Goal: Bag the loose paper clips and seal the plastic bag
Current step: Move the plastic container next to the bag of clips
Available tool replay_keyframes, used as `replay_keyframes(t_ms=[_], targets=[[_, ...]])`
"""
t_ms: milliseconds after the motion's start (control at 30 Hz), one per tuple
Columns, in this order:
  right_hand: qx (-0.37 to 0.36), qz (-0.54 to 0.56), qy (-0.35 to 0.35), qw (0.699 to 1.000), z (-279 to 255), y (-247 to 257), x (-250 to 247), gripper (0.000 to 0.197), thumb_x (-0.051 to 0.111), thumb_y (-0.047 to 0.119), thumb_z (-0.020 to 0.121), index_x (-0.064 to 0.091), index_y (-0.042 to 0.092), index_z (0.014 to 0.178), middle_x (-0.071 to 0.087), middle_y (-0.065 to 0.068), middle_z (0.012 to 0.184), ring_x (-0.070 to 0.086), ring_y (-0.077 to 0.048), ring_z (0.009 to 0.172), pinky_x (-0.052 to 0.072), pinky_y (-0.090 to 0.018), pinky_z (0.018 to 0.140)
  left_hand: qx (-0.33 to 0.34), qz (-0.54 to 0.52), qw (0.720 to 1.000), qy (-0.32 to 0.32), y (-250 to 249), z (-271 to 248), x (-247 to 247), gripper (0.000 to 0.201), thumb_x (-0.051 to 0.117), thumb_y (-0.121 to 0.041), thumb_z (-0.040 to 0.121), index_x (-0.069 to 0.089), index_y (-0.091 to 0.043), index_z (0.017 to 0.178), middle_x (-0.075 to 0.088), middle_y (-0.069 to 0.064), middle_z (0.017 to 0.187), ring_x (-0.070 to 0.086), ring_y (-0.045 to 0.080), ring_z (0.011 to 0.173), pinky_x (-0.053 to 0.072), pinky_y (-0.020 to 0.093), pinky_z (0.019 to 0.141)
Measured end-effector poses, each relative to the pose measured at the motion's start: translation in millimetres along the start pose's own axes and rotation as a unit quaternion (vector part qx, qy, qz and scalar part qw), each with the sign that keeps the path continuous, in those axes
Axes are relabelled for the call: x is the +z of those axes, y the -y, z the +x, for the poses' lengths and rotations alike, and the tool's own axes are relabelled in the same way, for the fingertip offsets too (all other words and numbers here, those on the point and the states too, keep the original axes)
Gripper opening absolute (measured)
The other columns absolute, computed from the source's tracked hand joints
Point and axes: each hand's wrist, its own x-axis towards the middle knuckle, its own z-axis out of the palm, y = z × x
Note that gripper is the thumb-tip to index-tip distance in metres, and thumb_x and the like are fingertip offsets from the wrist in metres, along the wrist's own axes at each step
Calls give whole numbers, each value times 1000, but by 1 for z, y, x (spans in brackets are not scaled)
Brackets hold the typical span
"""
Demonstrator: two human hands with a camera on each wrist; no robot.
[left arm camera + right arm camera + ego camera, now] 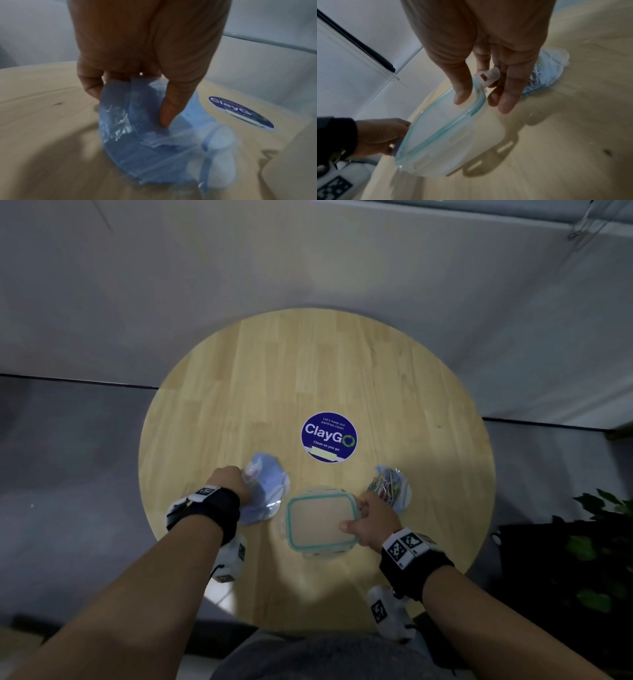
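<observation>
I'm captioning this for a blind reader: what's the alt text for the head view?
Left hand grips a blue plastic bag on a round wooden table, while the right hand holds a clear lid; a bag of paper clips lies behind it.

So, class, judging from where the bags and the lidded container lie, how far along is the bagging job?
Done: one blue bag lying at the right already holds coloured paper clips; whether it is sealed cannot be told. In hand: the left hand grips an empty-looking blue bag, while the right hand holds the clear lid. Left: filling and sealing that bag.
</observation>
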Motion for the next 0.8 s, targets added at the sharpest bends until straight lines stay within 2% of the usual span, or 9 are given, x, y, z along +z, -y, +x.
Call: replay_keyframes(t_ms=[133,233,333,433,533,600,667,733,800], targets=[[-22,73,-15,997,-3,2,-12,27,69,6,77,45,18,72,47,2,69,48,-19,75,44,-32,70,42,-83,995,-41,-2,-10,-8,26,54,-29,90,60,-4,96,63,21,100,59,37,98,37,30,72],[9,238,67,969,-11,11,-27,30,63,-6,79,48,18,69,53,1,68,55,-16,65,52,-30,62,110,-124,983,-83,-3,-21,-25,9,54,-17,89,55,-13,82,57,16,77,58,38,83,33,30,63],[18,363,148,920,-14,17,-40,27,57,-6,81,53,21,77,58,4,67,59,-9,54,51,-26,58,158,-165,968,-106,-7,-33,-49,9,56,-8,83,57,-16,77,55,12,68,52,29,68,32,33,53],[19,415,173,893,-10,25,-53,29,41,-8,84,58,16,87,66,2,70,63,-11,57,52,-22,51,199,-201,956,-74,-19,-47,-70,6,59,-8,78,59,-14,76,52,7,67,45,23,64,34,28,54],[31,472,108,874,-3,35,-66,28,33,-5,61,54,9,74,55,-7,64,52,-19,48,43,-20,46,191,-247,950,-7,-36,-63,-81,2,58,-17,72,56,-16,72,54,5,64,49,15,54,39,23,51],[16,475,59,878,1,40,-75,17,37,4,53,52,7,60,49,-9,57,44,-23,51,34,-25,52,188,-245,949,55,-45,-70,-79,12,57,-7,79,56,-15,70,54,4,62,50,14,51,41,18,49],[0,469,33,883,6,43,-83,16,45,6,64,54,6,51,51,-7,48,47,-21,46,36,-27,54,196,-223,949,105,-51,-74,-71,13,57,-6,82,58,-15,71,56,3,61,51,17,55,43,22,56],[-16,376,75,924,8,46,-85,30,48,21,83,62,3,63,51,-5,49,47,-17,42,39,-23,49,207,-208,946,138,-56,-80,-63,12,59,-9,81,60,-16,71,56,2,60,51,17,55,43,25,59],[-48,198,130,970,6,51,-79,29,56,36,81,67,9,81,51,-4,62,46,-14,52,40,-24,52,213,-208,939,170,-61,-87,-54,9,59,-11,79,61,-16,71,55,3,61,49,17,56,42,25,59]])
